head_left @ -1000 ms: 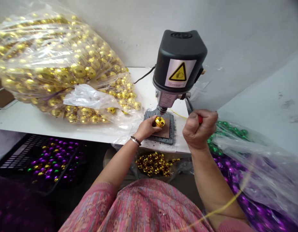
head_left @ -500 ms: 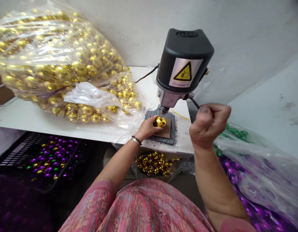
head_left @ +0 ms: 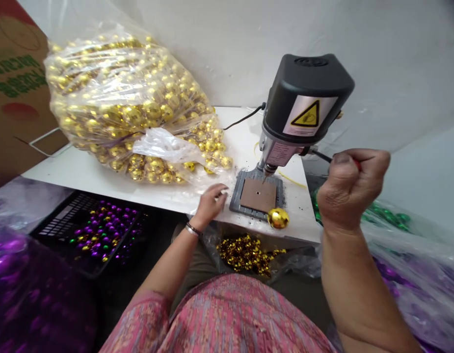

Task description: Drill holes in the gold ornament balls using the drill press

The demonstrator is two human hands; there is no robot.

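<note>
My right hand (head_left: 352,189) is wrapped round the drill press lever (head_left: 321,156), a rod with a red end. The small drill press (head_left: 309,105) has a black motor housing with a yellow warning triangle. Its thin bit (head_left: 264,179) points down at a brown board (head_left: 252,197) with a small hole, on the grey slotted base (head_left: 235,202). My left hand (head_left: 212,201) is open left of the base, fingers bent and apart, with nothing in it. A shiny gold ball (head_left: 278,218) is at the base's front right corner, touched by neither hand; whether it rests or rolls I cannot tell.
A clear plastic bag of gold balls (head_left: 138,113) fills the table's left part, beside a cardboard box (head_left: 18,98). Below are a black crate (head_left: 57,220) of coloured beads and gold pieces (head_left: 245,255) near my lap. Bagged green balls (head_left: 390,215) lie at right.
My left hand has let go of the gold ball and moved left. The ball has gone from under the bit to the base's front right corner. My right hand still grips the lever.
</note>
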